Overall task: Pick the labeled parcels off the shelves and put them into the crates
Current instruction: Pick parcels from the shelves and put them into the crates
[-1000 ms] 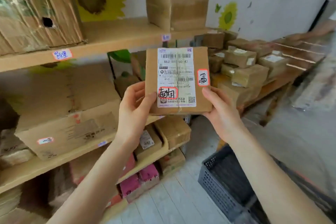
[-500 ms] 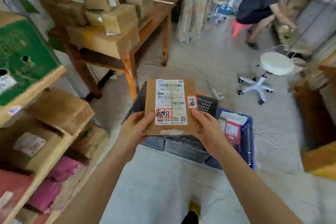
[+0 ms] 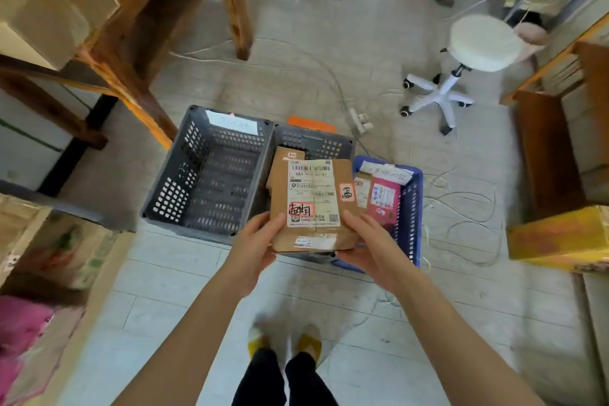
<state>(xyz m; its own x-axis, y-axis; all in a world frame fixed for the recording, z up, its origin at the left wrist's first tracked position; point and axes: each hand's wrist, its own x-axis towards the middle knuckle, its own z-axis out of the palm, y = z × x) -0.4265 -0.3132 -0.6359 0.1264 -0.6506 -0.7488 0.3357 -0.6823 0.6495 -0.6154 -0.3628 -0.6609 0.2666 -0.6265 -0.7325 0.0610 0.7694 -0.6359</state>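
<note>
the flat brown cardboard parcel with a white shipping label (image 3: 313, 204) hangs over the middle dark grey perforated plastic crate (image 3: 316, 143). the left hand (image 3: 255, 247) and right hand (image 3: 372, 250) each clasp a lower corner, thumbs on top. it looks light and stiff; edge holds should suffice.

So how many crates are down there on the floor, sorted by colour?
Grey crates: 2
Blue crate: 1
Total: 3
</note>
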